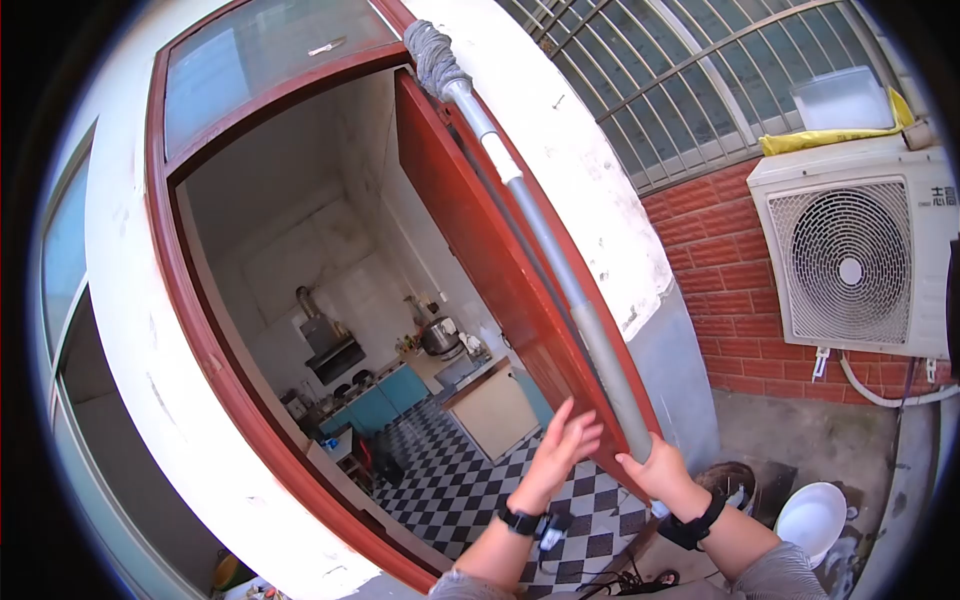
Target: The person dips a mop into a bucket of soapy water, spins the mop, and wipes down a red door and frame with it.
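Observation:
My right hand (664, 474) is wrapped round the lower end of a long grey pole of a mop (548, 240). The mop is upside down, its grey string head (436, 62) raised near the top corner of the red door frame (290, 440). Off the pole, a little to its left, my left hand (562, 448) is open with its fingers spread. Behind the pole stands the red door (480, 250), swung open. Whether the mop head touches the frame, I cannot tell.
Through the doorway lies a kitchen with a checkered floor (410, 455), teal cabinets (390, 395) and a range hood (332, 345). On the right are an air conditioner unit (850, 255), a barred window (690, 80), a white basin (812, 520) and a dark bucket (735, 480).

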`<state>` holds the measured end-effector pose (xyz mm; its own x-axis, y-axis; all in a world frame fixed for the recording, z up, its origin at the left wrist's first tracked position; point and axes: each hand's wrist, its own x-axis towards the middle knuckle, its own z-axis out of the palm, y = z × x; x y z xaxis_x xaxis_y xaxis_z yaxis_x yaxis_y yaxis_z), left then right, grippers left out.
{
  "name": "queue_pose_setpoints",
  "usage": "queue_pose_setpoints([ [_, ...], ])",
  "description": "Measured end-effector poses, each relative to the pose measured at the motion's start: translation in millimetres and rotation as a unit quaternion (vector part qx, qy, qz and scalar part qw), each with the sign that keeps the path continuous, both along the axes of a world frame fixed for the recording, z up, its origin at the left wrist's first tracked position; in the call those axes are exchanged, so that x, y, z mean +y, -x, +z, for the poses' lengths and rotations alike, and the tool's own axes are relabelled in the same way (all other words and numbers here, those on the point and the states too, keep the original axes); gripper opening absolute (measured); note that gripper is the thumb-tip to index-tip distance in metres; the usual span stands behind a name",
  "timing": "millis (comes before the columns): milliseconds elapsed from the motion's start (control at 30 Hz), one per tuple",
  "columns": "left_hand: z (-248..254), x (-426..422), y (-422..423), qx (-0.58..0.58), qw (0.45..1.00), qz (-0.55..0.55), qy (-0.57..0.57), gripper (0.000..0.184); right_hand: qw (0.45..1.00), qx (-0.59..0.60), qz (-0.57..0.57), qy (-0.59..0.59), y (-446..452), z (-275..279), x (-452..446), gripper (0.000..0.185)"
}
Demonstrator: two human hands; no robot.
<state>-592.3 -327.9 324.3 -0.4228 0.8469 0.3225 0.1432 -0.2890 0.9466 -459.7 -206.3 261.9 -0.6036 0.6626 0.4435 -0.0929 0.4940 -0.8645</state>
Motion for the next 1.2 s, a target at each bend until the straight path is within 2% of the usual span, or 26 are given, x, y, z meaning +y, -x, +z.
queue_pose_setpoints([
  [33, 19, 12, -4, 0.042, 0.998, -0.024, -0.029, 0.072, 1.0, 0.002, -0.001, 0.001, -8, 4, -7, 0.041],
  [100, 60, 38, -13, 0.072, 0.991, -0.069, -0.092, 0.066, 1.0, -0.01, 0.026, -0.009, -17, 9, -18, 0.037],
  [167, 98, 62, -24, 0.053, 0.981, -0.108, -0.15, 0.055, 0.999, -0.005, 0.037, -0.018, -21, 12, -23, 0.034],
  [233, 118, 73, -21, -0.036, 0.988, -0.098, -0.115, 0.046, 1.0, 0.008, 0.03, -0.003, -23, 12, -22, 0.033],
  [267, 119, 77, -26, -0.071, 0.99, -0.059, -0.103, 0.035, 0.999, 0.007, 0.036, -0.009, -28, 15, -23, 0.033],
  [300, 115, 78, -28, -0.07, 0.99, -0.057, -0.107, 0.035, 0.999, 0.007, 0.038, -0.014, -31, 15, -26, 0.033],
  [367, 111, 79, -33, -0.001, 0.997, -0.015, -0.079, 0.024, 0.999, 0.003, 0.03, -0.022, -36, 10, -29, 0.032],
  [400, 108, 75, -38, -0.004, 0.997, -0.01, -0.076, 0.02, 0.999, 0.002, 0.031, -0.024, -37, 5, -29, 0.032],
  [700, 83, 51, -38, 0.018, 0.997, 0.026, -0.073, 0.019, 0.994, -0.008, 0.096, 0.047, -31, -29, -38, 0.033],
  [767, 66, 54, -37, 0.029, 0.997, 0.044, -0.058, 0.019, 0.985, -0.01, 0.13, 0.111, -25, -52, -35, 0.031],
  [900, 21, 68, -35, 0.012, 0.998, 0.05, -0.032, 0.018, 0.98, -0.048, 0.126, 0.147, -30, -94, -28, 0.031],
  [967, 0, 76, -40, -0.035, 0.998, 0.026, -0.053, 0.018, 0.994, -0.023, 0.064, 0.091, -45, -105, -22, 0.032],
  [1100, -43, 93, -56, -0.039, 0.998, 0.02, -0.045, 0.017, 0.983, -0.08, 0.081, 0.146, -80, -130, -5, 0.033],
  [1167, -65, 94, -61, -0.057, 0.998, 0.016, -0.031, 0.018, 0.986, -0.059, 0.077, 0.133, -87, -154, -1, 0.031],
  [1200, -76, 94, -61, -0.052, 0.998, 0.02, -0.026, 0.019, 0.976, -0.1, 0.096, 0.168, -92, -159, -1, 0.029],
])
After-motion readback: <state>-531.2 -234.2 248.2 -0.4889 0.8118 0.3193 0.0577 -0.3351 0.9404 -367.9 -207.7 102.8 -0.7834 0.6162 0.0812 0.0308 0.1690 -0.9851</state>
